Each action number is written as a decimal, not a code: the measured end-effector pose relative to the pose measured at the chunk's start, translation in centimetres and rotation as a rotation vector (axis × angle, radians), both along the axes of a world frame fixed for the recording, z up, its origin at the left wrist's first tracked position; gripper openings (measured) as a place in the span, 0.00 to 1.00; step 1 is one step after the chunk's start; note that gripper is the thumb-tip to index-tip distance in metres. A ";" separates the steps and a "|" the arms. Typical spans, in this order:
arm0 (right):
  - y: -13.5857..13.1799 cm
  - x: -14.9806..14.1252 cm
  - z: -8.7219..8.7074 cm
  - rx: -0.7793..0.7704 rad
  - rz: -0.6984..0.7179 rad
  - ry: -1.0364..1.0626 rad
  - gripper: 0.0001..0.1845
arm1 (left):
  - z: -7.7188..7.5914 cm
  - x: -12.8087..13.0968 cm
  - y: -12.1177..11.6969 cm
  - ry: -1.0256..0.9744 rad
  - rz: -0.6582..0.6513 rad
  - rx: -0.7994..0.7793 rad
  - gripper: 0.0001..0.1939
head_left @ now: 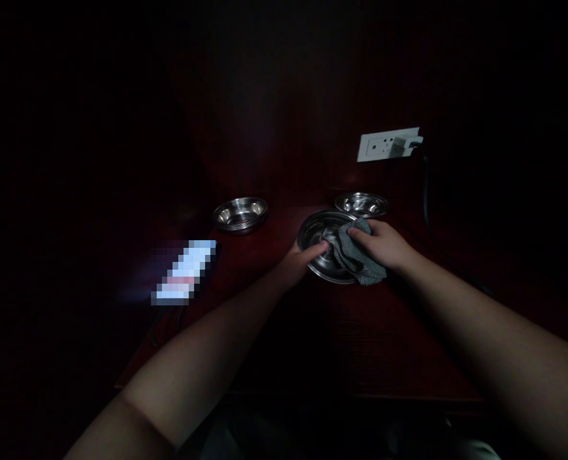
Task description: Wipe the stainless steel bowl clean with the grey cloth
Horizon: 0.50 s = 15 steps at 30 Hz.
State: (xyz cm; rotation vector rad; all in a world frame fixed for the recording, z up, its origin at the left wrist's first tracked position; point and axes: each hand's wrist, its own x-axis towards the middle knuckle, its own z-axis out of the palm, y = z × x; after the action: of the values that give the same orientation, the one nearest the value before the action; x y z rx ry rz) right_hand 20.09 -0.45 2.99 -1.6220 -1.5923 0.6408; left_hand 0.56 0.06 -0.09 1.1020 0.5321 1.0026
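A shiny metal bowl [318,230] is tilted toward me above the dark red table. My left hand [300,260] is closed on its left side, with the thumb over the rim and the other fingers hidden behind. In my right hand [379,243] is a grey-green cloth [367,265], folded and bunched over the bowl's right side. The cloth covers part of the inside and hangs past the rim. Whether my right fingers also grip the bowl's edge cannot be seen.
Another metal bowl or stack [240,214] stands back left, and a metal bowl [360,204] back right. A lit phone [185,271], pixelated, lies left with a cable. A wall socket [389,144] holds a plug with a hanging cord [426,191]. The table's front edge [408,398] is near me.
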 end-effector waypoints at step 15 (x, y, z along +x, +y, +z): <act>0.1 0.1 -0.1 0.008 -0.001 -0.009 0.15 | 0.0 -0.1 -0.1 0.010 0.012 0.000 0.26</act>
State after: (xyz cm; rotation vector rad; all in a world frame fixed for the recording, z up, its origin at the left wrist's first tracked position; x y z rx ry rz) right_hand 20.17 -0.37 2.92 -1.6218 -1.5983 0.6274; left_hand 0.50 0.01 -0.11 1.1053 0.5475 1.0083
